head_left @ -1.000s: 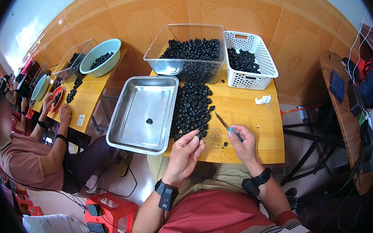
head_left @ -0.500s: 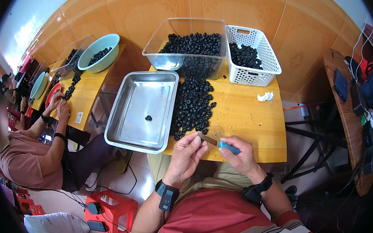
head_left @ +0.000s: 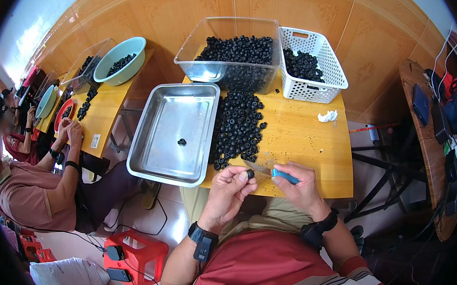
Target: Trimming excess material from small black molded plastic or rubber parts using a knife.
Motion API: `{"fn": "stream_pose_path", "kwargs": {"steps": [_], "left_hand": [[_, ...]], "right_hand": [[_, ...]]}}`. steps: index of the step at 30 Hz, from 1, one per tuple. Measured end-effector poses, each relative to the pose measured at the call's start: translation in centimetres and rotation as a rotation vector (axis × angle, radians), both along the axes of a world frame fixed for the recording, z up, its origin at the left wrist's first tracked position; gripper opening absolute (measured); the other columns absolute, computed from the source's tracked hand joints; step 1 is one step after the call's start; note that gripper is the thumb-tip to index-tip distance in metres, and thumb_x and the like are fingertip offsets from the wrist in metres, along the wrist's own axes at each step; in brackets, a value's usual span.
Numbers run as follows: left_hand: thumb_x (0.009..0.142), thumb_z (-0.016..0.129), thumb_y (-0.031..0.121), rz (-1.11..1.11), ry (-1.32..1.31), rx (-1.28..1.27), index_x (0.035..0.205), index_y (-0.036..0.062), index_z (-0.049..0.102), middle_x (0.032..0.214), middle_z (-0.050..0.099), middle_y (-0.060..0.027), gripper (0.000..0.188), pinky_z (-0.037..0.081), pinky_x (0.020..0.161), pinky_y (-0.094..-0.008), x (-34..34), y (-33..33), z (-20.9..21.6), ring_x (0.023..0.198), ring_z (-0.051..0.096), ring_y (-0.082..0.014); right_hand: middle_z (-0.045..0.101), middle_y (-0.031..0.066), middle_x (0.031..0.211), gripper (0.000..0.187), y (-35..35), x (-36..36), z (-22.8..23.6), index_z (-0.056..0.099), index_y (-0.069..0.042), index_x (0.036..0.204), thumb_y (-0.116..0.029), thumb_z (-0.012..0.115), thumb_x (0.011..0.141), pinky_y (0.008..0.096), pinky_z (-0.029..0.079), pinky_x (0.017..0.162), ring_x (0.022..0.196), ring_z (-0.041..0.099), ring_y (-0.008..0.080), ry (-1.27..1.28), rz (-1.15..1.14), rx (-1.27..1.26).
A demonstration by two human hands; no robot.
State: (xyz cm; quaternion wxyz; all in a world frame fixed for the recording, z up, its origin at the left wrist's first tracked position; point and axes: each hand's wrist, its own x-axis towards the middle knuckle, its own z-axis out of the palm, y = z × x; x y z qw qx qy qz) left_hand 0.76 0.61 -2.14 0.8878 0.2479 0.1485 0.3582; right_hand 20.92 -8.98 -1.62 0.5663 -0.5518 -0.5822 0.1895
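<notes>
Between the thumb and fingers of my left hand (head_left: 225, 189) is a small round black part (head_left: 250, 174), pinched at the table's near edge. My right hand (head_left: 301, 186) grips a knife by its blue handle (head_left: 285, 176). The knife's blade (head_left: 258, 167) points up and left, close to the part; I cannot tell whether it touches. A heap of similar black parts (head_left: 238, 123) lies on the table just beyond my hands. Left of the heap, a shallow steel tray (head_left: 161, 171) holds one black part (head_left: 182, 142).
At the table's back stand a clear plastic bin (head_left: 195, 52) and a white perforated basket (head_left: 315, 91), both with black parts. Crumpled white tissue (head_left: 327, 116) and dark crumbs lie at right. A co-worker (head_left: 41, 192) sits at another table on the left. A red stool (head_left: 141, 254) stands lower left.
The knife blade has moved off the part and now tilts upward, its flat side less visible. My right hand has shifted slightly right; the black part shows more plainly in my left fingers.
</notes>
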Motion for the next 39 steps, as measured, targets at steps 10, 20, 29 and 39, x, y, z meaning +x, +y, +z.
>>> {"fn": "stream_pose_path", "kwargs": {"steps": [10,20,29,39], "left_hand": [[0.102,0.065,0.006,0.013,-0.018,0.011,0.116,0.0028,0.068,0.108,0.073,-0.0109,0.015,0.064,0.088,-0.0321,-0.2,0.1,0.7,0.096,0.074,-0.0185],[0.102,0.065,0.006,0.006,-0.018,0.014,0.118,0.0029,0.069,0.111,0.073,-0.0088,0.017,0.065,0.088,-0.0341,-0.7,-0.2,0.4,0.097,0.073,-0.018],[0.102,0.065,0.007,-0.024,-0.066,-0.023,0.117,0.003,0.068,0.107,0.072,-0.0083,0.016,0.066,0.084,-0.0315,-1.5,0.2,0.3,0.093,0.073,-0.0154],[0.101,0.067,0.01,-0.011,-0.027,-0.031,0.118,0.0049,0.067,0.104,0.071,-0.0078,0.018,0.065,0.081,-0.0283,-2.2,0.2,0.8,0.088,0.072,-0.013]], "right_hand": [[0.069,0.0091,0.08,0.028,-0.9,0.3,1.5,0.074,0.002,0.114,-0.011,0.08,0.09,0.0275,0.047,0.06,0.066,0.062,0.0139,0.016,0.115,-0.03],[0.068,0.0088,0.081,0.029,-1.0,0.0,2.1,0.075,0.001,0.115,-0.011,0.081,0.089,0.0276,0.046,0.06,0.068,0.062,0.0145,-0.008,0.117,-0.002],[0.07,0.0104,0.083,0.032,-0.4,-0.5,1.9,0.074,-0.001,0.115,-0.01,0.084,0.086,0.0285,0.051,0.062,0.069,0.067,0.0174,-0.03,0.118,0.043],[0.07,0.0114,0.084,0.031,-0.3,-1.4,2.2,0.074,0.001,0.114,-0.01,0.084,0.086,0.0283,0.049,0.063,0.069,0.065,0.0175,-0.091,0.083,0.035]]}}
